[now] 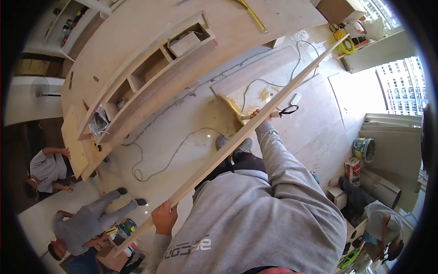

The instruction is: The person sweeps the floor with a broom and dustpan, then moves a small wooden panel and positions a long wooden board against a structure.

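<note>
Plywood strip (214, 162) clasped by left hand (164, 218) and right hand (255, 114).

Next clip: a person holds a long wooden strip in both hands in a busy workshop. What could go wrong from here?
1. The long wooden strip, gripped by the left hand and right hand, points its near end toward a crouching person; a swing might strike them.
2. Its far end reaches toward the yellow hose and could snag.
3. The loose cable on the floor near the feet could trip the person.
</note>
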`<state>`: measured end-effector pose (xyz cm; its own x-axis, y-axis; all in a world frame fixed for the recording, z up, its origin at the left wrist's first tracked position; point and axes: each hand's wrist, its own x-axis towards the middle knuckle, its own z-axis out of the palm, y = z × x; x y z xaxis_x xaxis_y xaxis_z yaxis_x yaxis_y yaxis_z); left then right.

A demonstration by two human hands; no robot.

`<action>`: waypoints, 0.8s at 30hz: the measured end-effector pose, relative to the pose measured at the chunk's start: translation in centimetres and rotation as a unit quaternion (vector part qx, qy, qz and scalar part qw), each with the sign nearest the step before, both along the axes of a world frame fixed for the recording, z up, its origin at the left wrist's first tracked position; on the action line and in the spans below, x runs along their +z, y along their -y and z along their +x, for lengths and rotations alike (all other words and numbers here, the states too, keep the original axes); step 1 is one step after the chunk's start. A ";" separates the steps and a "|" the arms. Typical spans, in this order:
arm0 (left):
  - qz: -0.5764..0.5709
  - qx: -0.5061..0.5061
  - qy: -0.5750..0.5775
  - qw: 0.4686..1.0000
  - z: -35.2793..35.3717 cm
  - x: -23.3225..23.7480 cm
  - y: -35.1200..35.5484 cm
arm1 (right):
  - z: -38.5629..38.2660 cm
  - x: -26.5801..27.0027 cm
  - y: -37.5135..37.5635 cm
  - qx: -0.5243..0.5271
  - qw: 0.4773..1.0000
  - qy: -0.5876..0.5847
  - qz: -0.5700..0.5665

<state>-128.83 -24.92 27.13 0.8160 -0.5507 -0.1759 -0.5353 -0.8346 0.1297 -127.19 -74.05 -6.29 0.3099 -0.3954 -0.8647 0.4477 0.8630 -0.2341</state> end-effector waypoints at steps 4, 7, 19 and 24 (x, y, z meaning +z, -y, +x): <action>0.045 0.011 0.017 0.999 0.4 3.1 2.6 | 1.3 0.1 0.3 0.011 0.998 0.052 0.023; 0.038 0.013 0.023 0.999 1.2 5.1 4.0 | 3.5 -0.3 0.6 0.041 0.998 0.028 0.031; 0.126 0.016 0.060 0.990 0.3 8.7 12.1 | 4.4 -3.2 1.8 0.067 0.989 0.047 0.124; 0.181 0.037 0.041 0.982 -3.1 10.1 21.1 | -0.2 -12.6 7.5 0.131 0.958 0.247 0.068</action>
<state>-131.96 -46.00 37.22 0.8707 -0.4033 -0.2813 -0.4683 -0.8546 -0.2243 -127.40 -81.52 -18.93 0.7676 -0.1415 -0.6252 0.2382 0.9685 0.0733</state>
